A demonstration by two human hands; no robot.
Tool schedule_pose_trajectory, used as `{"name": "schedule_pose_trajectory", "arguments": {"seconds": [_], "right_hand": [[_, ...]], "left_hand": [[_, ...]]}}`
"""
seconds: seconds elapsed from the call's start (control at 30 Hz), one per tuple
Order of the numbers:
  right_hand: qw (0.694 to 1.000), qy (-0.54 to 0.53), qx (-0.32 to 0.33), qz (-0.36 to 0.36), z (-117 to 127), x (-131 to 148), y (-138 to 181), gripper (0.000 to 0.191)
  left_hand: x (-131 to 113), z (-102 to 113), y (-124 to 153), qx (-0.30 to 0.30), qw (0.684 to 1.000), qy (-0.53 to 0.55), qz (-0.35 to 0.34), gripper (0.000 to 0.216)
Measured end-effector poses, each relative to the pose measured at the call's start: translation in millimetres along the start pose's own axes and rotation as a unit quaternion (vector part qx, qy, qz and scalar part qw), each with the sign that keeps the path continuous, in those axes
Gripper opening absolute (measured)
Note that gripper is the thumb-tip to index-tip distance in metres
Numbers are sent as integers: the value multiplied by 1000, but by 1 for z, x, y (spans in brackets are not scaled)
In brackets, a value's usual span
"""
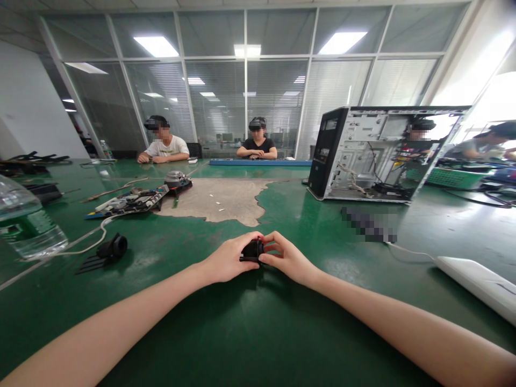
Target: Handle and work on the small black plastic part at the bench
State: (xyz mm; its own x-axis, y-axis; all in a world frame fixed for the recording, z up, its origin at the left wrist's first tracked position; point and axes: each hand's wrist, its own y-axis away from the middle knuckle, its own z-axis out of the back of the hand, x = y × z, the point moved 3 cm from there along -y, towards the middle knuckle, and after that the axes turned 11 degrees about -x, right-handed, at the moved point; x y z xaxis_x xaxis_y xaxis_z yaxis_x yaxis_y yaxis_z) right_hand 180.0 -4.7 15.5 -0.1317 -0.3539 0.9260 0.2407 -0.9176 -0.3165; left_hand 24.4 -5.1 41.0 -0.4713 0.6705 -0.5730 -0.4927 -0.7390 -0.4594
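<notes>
A small black boxy part (251, 251) rests on the green table (258, 333) straight in front of me. My left hand (229, 259) wraps its fingers round the part's left side. From the right, my right hand (286, 257) pinches the same part between thumb and fingers. Both hands meet over it, so most of it is hidden.
An open computer case (363, 153) lies at the right rear. A circuit board (129, 201) and a fan part (177, 180) lie left of a worn patch. A black part with a cable (113, 247), a water bottle (28, 223) and a white power strip (475, 279) sit near. Two people sit opposite.
</notes>
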Motion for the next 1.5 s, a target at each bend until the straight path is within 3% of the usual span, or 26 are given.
{"name": "schedule_pose_trajectory", "arguments": {"seconds": [0.2,0.37,0.67,0.87,1.0,1.13,1.23,1.5], "right_hand": [[1000,-13,1,24,0,0,2,31],[1000,-17,-13,15,-2,1,1,21],[1000,-1,-24,-10,-4,1,-1,25],[999,-23,-13,47,-5,3,3,27],[999,-31,-18,21,-6,3,1,20],[999,-24,-43,1,-6,-1,-3,26],[999,-24,-33,-20,-6,-5,-4,29],[999,-40,5,26,-6,1,1,22]], "left_hand": [[1,-2,2,-10,1000,-19,-5,53],[2,-3,4,-20,999,-24,-27,54],[1,-2,6,-22,998,-29,-50,56],[5,-3,6,-40,998,-31,-47,57],[5,-3,6,-40,997,-43,-55,58],[3,-2,6,-38,996,-56,-59,58],[4,-1,6,-34,996,-62,-61,58],[8,-3,6,-36,993,-82,-73,57]]}}
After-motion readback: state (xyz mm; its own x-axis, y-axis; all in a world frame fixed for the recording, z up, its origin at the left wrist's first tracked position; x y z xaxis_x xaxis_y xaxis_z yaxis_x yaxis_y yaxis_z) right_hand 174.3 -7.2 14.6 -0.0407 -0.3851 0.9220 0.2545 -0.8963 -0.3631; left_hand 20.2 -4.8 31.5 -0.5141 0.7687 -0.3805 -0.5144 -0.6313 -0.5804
